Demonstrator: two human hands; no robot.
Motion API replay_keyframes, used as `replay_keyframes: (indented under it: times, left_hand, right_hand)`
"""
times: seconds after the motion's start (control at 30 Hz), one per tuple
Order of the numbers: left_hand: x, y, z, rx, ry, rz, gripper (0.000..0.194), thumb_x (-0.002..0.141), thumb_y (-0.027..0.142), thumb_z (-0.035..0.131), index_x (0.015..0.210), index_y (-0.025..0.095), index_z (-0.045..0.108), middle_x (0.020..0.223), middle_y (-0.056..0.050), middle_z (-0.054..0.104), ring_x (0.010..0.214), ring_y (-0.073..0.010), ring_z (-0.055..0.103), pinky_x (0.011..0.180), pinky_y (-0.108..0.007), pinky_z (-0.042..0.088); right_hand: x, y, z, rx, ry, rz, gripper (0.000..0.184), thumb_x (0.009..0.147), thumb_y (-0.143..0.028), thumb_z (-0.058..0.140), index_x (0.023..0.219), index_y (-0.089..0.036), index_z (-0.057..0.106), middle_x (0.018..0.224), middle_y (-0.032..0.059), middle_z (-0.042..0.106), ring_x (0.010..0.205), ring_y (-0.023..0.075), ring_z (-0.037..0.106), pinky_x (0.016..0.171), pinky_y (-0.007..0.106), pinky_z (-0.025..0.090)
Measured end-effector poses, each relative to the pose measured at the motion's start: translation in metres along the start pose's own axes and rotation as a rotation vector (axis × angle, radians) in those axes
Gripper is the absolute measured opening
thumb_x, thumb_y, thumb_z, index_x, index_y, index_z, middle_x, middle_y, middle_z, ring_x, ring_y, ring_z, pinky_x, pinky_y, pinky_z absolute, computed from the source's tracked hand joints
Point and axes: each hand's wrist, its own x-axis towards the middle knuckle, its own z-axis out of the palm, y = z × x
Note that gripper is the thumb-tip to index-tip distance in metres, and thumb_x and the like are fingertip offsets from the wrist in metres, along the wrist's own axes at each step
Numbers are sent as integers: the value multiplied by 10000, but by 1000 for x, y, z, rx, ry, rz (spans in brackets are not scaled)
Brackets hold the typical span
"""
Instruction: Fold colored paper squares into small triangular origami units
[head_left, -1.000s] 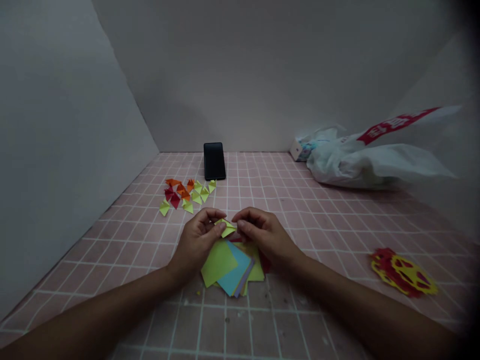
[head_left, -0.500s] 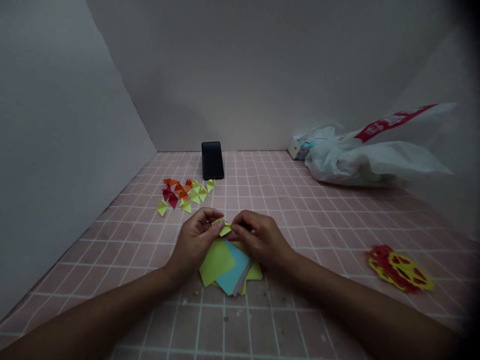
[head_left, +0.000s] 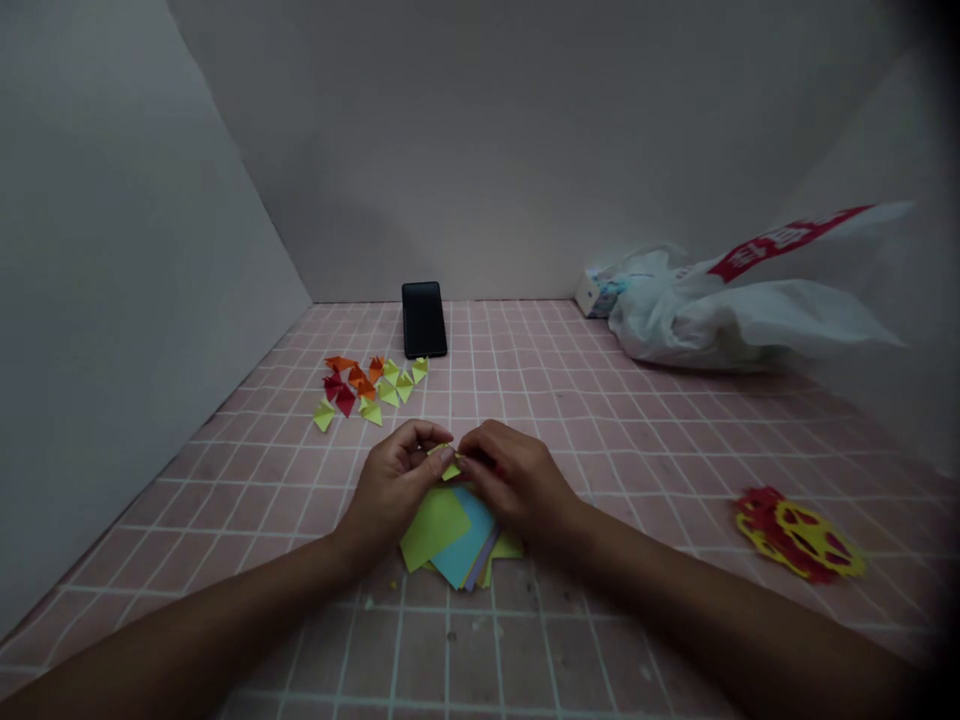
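Between my two hands is a small folded piece of yellow paper (head_left: 451, 470). My left hand (head_left: 394, 485) pinches it between thumb and fingers. From the other side, my right hand (head_left: 525, 480) closes thumb and forefinger at the paper's right edge; its other fingers are curled and partly hidden. Just below the hands lies a fanned stack of coloured paper sheets (head_left: 442, 540), yellow and light blue on top, with purple and other edges showing. Part of the stack is covered by my right hand.
Several small folded paper pieces (head_left: 367, 385) in red, orange and yellow lie at the left. Behind them a black phone (head_left: 424, 320) leans up. At the back right are a white plastic bag (head_left: 690, 325) and a small box (head_left: 592, 294). Red and yellow cut-outs (head_left: 799, 535) lie right.
My right hand has shifted slightly left, closer to my left hand, and its fingertips now meet the folded paper's edge. The left hand keeps its pinch. Other things stay put.
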Motion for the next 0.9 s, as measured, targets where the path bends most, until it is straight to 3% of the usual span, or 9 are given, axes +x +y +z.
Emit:
replay_keyframes:
  times: [0.27,0.73,0.9]
  left_hand:
    - [0,0,0,56,-43,5,246,740,313,704,939,183,640,858,-30,656,756,-148,604,665,-243,453]
    - [1,-3,1,124,-26,-9,163,727,290,696,789,166,611,710,10,607,637,-117,560,600,-228,435]
    - [0,-2,2,131,-19,-5,154,715,269,703,780,171,604,691,16,612,623,-114,567,581,-217,436]
  right_hand:
    - [-2,0,1,-55,-29,31,99,868,-132,496,791,-173,541,711,17,586,628,129,531,595,244,393]
    - [-6,-2,6,-65,20,1,93,865,-134,487,789,-179,511,707,10,561,618,124,509,582,238,379]
    - [-7,-5,9,-79,63,60,103,838,-128,504,755,-188,496,667,-6,541,578,116,483,552,234,357]
